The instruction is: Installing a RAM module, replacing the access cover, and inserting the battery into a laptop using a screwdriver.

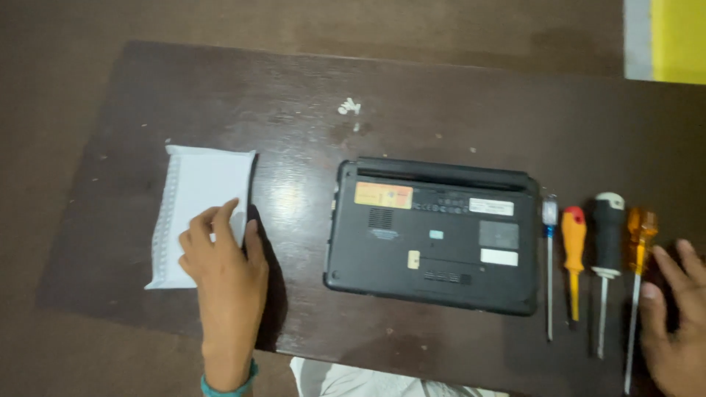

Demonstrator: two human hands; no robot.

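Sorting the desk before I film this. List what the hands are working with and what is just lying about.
In hand or beside the hands:
- white packet, left hand resting on it
- amber-handled screwdriver, right hand next to it
- upturned black laptop between the hands

Lying about:
- thin blue screwdriver
- orange screwdriver
- black-handled screwdriver
- white scraps

You have a single view, worn on your head and looking almost straight down on the dark wooden surface (441, 95) from above. It sits close enough that the surface nearly fills the frame, with its far edge toward the top and a strip of floor beyond. Your left hand (220, 268) enters from the bottom edge; your right hand (680, 316) is cut off at the bottom right corner.
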